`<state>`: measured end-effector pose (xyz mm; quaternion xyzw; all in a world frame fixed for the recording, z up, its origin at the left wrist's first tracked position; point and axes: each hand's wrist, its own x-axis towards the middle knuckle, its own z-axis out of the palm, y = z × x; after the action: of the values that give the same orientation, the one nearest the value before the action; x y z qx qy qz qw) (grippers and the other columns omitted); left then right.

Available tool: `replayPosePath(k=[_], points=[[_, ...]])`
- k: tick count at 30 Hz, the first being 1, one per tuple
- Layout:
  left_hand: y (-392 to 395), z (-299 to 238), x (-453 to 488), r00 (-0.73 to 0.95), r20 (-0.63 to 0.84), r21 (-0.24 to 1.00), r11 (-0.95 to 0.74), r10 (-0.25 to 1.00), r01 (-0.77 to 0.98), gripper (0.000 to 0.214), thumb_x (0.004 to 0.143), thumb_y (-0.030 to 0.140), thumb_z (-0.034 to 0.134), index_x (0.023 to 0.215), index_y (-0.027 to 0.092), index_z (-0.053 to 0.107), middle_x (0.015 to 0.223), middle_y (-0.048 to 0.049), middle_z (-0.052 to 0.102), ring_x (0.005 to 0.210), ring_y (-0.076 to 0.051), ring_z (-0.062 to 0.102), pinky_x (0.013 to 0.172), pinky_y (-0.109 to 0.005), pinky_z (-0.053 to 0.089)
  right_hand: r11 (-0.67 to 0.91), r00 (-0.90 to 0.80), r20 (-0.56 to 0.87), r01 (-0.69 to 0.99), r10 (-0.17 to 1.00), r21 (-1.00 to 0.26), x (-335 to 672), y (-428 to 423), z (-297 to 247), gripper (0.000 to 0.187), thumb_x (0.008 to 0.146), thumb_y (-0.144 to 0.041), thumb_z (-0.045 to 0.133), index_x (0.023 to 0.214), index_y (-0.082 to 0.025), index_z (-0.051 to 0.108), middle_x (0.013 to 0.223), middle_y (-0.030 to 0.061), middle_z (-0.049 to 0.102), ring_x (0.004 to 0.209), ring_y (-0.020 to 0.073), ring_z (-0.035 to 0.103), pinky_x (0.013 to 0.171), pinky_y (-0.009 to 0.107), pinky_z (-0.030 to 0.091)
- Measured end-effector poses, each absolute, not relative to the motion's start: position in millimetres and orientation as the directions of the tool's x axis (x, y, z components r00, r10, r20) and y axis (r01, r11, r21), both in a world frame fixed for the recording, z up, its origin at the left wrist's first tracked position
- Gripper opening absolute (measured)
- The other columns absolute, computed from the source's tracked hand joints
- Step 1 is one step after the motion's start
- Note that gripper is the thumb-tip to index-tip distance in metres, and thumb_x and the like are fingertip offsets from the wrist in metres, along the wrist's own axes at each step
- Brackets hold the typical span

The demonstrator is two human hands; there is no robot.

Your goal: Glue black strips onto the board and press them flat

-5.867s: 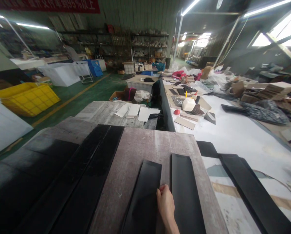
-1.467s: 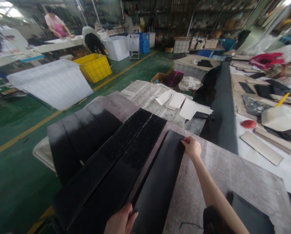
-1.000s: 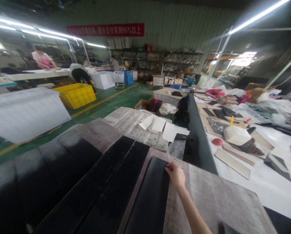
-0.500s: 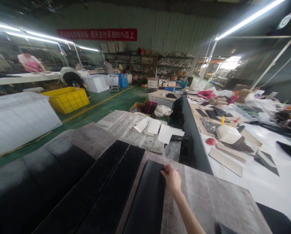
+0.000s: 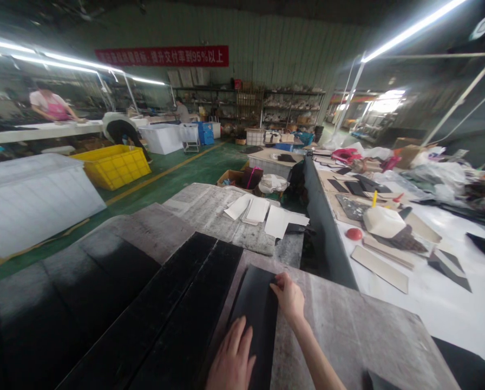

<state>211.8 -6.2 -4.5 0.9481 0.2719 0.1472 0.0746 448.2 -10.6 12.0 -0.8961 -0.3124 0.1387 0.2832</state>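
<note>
A matte black strip of sheet material (image 5: pixel 256 300) lies lengthwise on the worn grey board (image 5: pixel 343 330) in front of me. My right hand (image 5: pixel 290 297) pinches the strip at its far right corner between thumb and fingers. Palm down, my left hand (image 5: pixel 232 357) rests on the near left part of the same strip, fingers stretched out. Two more black strips (image 5: pixel 189 309) lie side by side just to the left, with a narrow gap from the one I hold. Farther left spreads a glossy black surface (image 5: pixel 72 287).
White cut pieces (image 5: pixel 256 210) lie on the board ahead. The white table (image 5: pixel 465 325) at right carries a white plastic bottle (image 5: pixel 384 222), a red round object (image 5: pixel 353 234) and beige pieces. A yellow crate (image 5: pixel 118 169) stands left, near a bent-over person (image 5: pixel 123 130).
My left hand has come into view from below and now lies on the black strip. My right hand stays at the strip's far corner, barely moved.
</note>
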Motion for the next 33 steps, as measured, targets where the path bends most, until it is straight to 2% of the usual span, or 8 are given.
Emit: replayPosePath(k=[5, 8, 11, 15, 19, 23, 28, 33], points=[[18.5, -17.6, 258.8, 0.788, 0.358, 0.08, -0.858, 0.5, 0.508, 0.058, 0.082, 0.019, 0.064, 0.138, 0.012, 0.046, 0.147, -0.018, 0.044, 0.133, -0.033, 0.045, 0.102, -0.05, 0.05, -0.617, 0.779, -0.054, 0.45, 0.625, -0.646, 446.6, -10.6, 10.8, 0.012, 0.08, -0.023, 0.061, 0.092, -0.025, 0.058, 0.081, -0.0015, 0.07, 0.078, 0.0185, 0.067, 0.062, 0.026, 0.037], [20.1, -22.1, 259.9, 0.795, 0.385, 0.023, -0.866, 0.47, 0.5, 0.059, 0.087, 0.026, 0.061, 0.141, 0.012, 0.043, 0.149, -0.0188, 0.041, 0.136, -0.032, 0.042, 0.104, -0.049, 0.049, -0.588, 0.788, -0.059, 0.405, 0.613, -0.7, 448.3, -12.4, 10.5, 0.022, 0.076, -0.022, 0.064, 0.097, -0.025, 0.058, 0.08, -0.0021, 0.07, 0.075, 0.0171, 0.067, 0.062, 0.026, 0.041], [19.5, -24.9, 257.2, 0.791, 0.421, -0.019, -0.868, 0.443, 0.496, 0.055, 0.089, 0.028, 0.056, 0.141, 0.012, 0.044, 0.15, -0.0188, 0.039, 0.136, -0.031, 0.043, 0.103, -0.047, 0.05, -0.55, 0.802, -0.063, 0.347, 0.593, -0.76, 457.0, -19.4, 10.8, 0.039, 0.074, -0.022, 0.065, 0.111, -0.022, 0.053, 0.097, 0.0016, 0.07, 0.073, 0.0138, 0.067, 0.066, 0.024, 0.048], [19.8, -24.4, 257.2, 0.794, 0.425, -0.042, -0.866, 0.435, 0.497, 0.054, 0.091, 0.028, 0.053, 0.142, 0.013, 0.043, 0.152, -0.0176, 0.037, 0.137, -0.03, 0.041, 0.105, -0.046, 0.049, -0.561, 0.817, -0.112, 0.281, 0.565, -0.779, 476.3, -31.6, 9.3, 0.032, 0.078, -0.026, 0.058, 0.109, -0.017, 0.054, 0.1, 0.0071, 0.07, 0.072, 0.015, 0.068, 0.065, 0.026, 0.052], [20.5, -24.0, 258.3, 0.801, 0.411, -0.056, -0.864, 0.436, 0.5, 0.055, 0.091, 0.028, 0.052, 0.142, 0.012, 0.043, 0.151, -0.0176, 0.037, 0.138, -0.03, 0.039, 0.106, -0.045, 0.048, -0.614, 0.798, -0.188, 0.266, 0.573, -0.743, 488.3, -30.1, 7.0, 0.017, 0.08, -0.027, 0.055, 0.093, -0.018, 0.061, 0.083, 0.0041, 0.072, 0.062, 0.0156, 0.067, 0.056, 0.025, 0.049], [19.2, -26.2, 257.1, 0.802, 0.406, -0.061, -0.862, 0.438, 0.503, 0.055, 0.092, 0.032, 0.053, 0.142, 0.012, 0.043, 0.152, -0.0182, 0.036, 0.138, -0.031, 0.039, 0.105, -0.046, 0.048, -0.674, 0.784, -0.214, 0.318, 0.582, -0.667, 484.9, -18.1, 10.9, 0.013, 0.081, -0.03, 0.056, 0.079, -0.021, 0.066, 0.071, 0.0014, 0.071, 0.061, 0.0155, 0.066, 0.059, 0.026, 0.045], [18.3, -25.9, 255.8, 0.798, 0.411, -0.041, -0.866, 0.44, 0.499, 0.056, 0.092, 0.032, 0.053, 0.143, 0.012, 0.042, 0.152, -0.0172, 0.037, 0.138, -0.03, 0.039, 0.105, -0.045, 0.048, -0.744, 0.795, -0.225, 0.37, 0.563, -0.557, 471.6, -9.7, 21.6, 0.018, 0.081, -0.04, 0.061, 0.075, -0.024, 0.067, 0.078, 0.0026, 0.073, 0.076, 0.0202, 0.068, 0.061, 0.027, 0.04], [20.8, -23.2, 257.6, 0.8, 0.401, -0.026, -0.867, 0.447, 0.498, 0.056, 0.09, 0.03, 0.054, 0.143, 0.013, 0.043, 0.152, -0.0162, 0.038, 0.137, -0.029, 0.041, 0.105, -0.045, 0.049, -0.769, 0.787, -0.236, 0.409, 0.57, -0.491, 465.0, -9.2, 26.7, 0.014, 0.081, -0.035, 0.061, 0.073, -0.026, 0.067, 0.079, 0.0012, 0.073, 0.079, 0.0201, 0.068, 0.06, 0.026, 0.037]])
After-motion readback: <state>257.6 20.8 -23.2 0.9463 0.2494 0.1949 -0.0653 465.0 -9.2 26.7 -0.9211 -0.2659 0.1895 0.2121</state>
